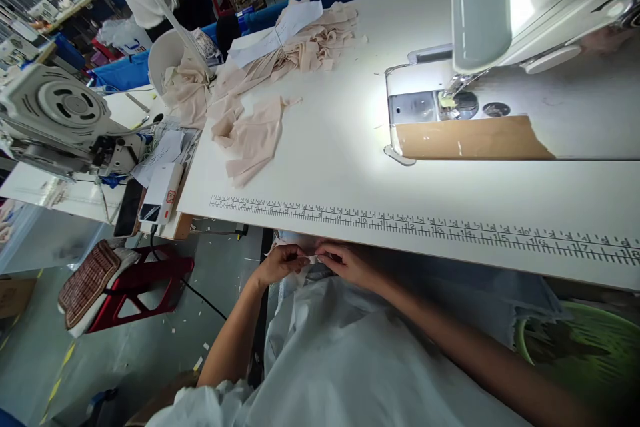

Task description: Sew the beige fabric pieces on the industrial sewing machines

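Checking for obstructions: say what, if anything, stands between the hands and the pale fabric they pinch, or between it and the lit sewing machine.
Nothing visible separates left hand or right hand from the pale fabric; both pinch it. The table's ruler-marked front edge lies between it and the lit sewing machine.

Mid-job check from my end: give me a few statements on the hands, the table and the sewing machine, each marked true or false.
1. The left hand and right hand pinch pale material between them. True.
2. The right hand is up on the sewing machine. False: it is beside the left hand, at the near edge of the table.
3. A printed ruler runs along the table's near edge. True.
4. The beige cloth on the table lies right of the sewing machine. False: it lies to the left.
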Available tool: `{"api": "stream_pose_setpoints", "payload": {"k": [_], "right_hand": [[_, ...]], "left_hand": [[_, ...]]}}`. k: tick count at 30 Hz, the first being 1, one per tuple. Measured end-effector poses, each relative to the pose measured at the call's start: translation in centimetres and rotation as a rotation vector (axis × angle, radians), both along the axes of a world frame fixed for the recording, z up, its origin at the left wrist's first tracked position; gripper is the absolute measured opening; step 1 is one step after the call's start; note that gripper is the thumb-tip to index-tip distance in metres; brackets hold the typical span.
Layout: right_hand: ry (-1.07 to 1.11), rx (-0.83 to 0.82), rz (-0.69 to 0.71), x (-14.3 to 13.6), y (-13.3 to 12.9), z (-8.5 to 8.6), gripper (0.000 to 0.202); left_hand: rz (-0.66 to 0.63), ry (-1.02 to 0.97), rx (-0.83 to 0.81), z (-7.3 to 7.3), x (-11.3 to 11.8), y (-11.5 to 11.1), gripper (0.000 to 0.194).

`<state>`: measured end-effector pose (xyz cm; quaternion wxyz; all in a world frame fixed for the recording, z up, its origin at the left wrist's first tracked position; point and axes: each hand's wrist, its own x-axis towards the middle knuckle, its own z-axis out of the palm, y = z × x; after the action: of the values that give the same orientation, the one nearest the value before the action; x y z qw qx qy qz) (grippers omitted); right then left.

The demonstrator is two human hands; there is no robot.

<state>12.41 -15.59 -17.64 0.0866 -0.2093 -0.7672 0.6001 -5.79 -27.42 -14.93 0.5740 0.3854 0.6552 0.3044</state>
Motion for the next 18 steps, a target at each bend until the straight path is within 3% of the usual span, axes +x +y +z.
{"api": "stream_pose_setpoints", "payload": {"k": [3, 8, 10, 14, 18], "right_hand": [[-0.006, 0.011, 0.028, -0.2, 0.1, 0.2, 0.034], [-0.034, 0.064, 0.082, -0.2, 0.5, 1.3, 0.029], [-0.041, 0.091, 0.089, 0.0, 0.8, 1.7, 0.03], [-0.052, 0.107, 0.072, 0.8, 1.6, 2.8, 0.039], [-0.132, -0.079, 0.047, 1.9, 2.3, 4.0, 0.053]], "left_hand": [[-0.025, 0.099, -0.034, 1.2, 0.2, 0.3, 0.026], [-0.12, 0.31, -0.033, 4.4, 0.2, 0.5, 0.018], [-0.141, 0.242, -0.055, 5.2, -0.6, 0.1, 0.02], [-0.065, -0.037, -0.164, 5.7, -3.4, -1.7, 0.035], [-0.033, -0.179, -0.186, 6.0, -5.5, -3.8, 0.052]]}}
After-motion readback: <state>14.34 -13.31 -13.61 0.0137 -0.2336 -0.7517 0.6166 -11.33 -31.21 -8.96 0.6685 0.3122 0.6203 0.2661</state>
